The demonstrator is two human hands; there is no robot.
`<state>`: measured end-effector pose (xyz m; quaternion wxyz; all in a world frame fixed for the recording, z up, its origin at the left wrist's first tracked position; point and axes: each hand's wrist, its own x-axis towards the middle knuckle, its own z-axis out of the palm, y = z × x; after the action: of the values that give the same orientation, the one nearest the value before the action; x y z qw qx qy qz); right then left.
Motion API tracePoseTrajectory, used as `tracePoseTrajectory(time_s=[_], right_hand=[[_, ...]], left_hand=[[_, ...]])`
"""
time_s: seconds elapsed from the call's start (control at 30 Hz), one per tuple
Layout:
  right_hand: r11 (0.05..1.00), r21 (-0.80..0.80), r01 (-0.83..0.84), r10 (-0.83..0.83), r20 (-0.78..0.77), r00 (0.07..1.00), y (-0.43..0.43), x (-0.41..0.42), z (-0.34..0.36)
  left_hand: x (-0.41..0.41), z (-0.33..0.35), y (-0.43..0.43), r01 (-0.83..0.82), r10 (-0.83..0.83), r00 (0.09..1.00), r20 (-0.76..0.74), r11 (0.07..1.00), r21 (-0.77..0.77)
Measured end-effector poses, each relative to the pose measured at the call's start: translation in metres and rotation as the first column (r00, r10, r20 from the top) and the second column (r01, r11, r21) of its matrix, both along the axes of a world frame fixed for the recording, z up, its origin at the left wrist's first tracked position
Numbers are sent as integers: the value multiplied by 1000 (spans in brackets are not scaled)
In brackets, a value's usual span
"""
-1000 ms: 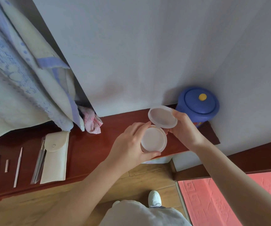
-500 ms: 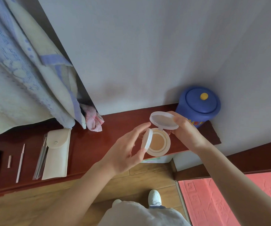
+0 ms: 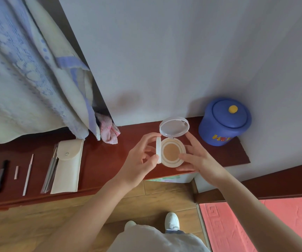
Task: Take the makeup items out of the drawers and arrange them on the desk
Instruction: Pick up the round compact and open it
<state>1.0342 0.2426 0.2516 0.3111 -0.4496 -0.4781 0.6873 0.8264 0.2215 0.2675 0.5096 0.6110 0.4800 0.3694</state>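
— Hands?
— Close together, both on cushion compact [image 3: 173, 151]. L hand [image 3: 141, 159] pinching inner flap [image 3: 158, 150], swung open. R hand [image 3: 201, 160] cradling base, thumb on rim.
— Compact where?
— Between hands, over desk [image 3: 101, 160]; outer lid up, tan cushion showing.
— Else?
— Blue jar [image 3: 224, 124] beyond R hand; cream pouch [image 3: 67, 166] left of L hand.

The compact [image 3: 173, 151] is held over the right part of the desk [image 3: 101, 160], with the left hand [image 3: 141, 159] at its left edge, the right hand [image 3: 199, 160] at its right, and its lid raised on the far side. Further right, a jar [image 3: 224, 122] stands in the desk's back corner against the wall. Left of the hands lies a pouch [image 3: 67, 168], with a sleeve of brushes [image 3: 51, 171] just beside it, then a thin stick [image 3: 28, 174], a stub [image 3: 16, 172] and a tube [image 3: 2, 175]. A cloth [image 3: 28, 79] hangs behind them.
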Motion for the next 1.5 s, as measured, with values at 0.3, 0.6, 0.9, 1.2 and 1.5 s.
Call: tracePoseTrajectory(time_s=[0.3, 0.6, 0.9, 1.2, 1.5], right_hand=[[996, 13, -87, 88, -11, 996, -2, 2, -5], [939, 300, -168, 15, 451, 892, 5, -37, -28], [814, 342, -470, 38, 775, 630, 22, -124, -86], [793, 308, -525, 28, 843, 537, 27, -181, -109], [778, 327, -536, -14, 863, 506, 26, -204, -108]], left_hand=[[-21, -22, 10, -26, 79, 970, 229, 974, -225], [-37, -40, 4, -139, 138, 990, -21, 987, -76], [-109, -81, -10, -276, 254, 938, -237, 959, -67], [-167, -112, -10, -323, 274, 879, -390, 944, -64], [-191, -123, -2, -304, 265, 800, -539, 953, 19]])
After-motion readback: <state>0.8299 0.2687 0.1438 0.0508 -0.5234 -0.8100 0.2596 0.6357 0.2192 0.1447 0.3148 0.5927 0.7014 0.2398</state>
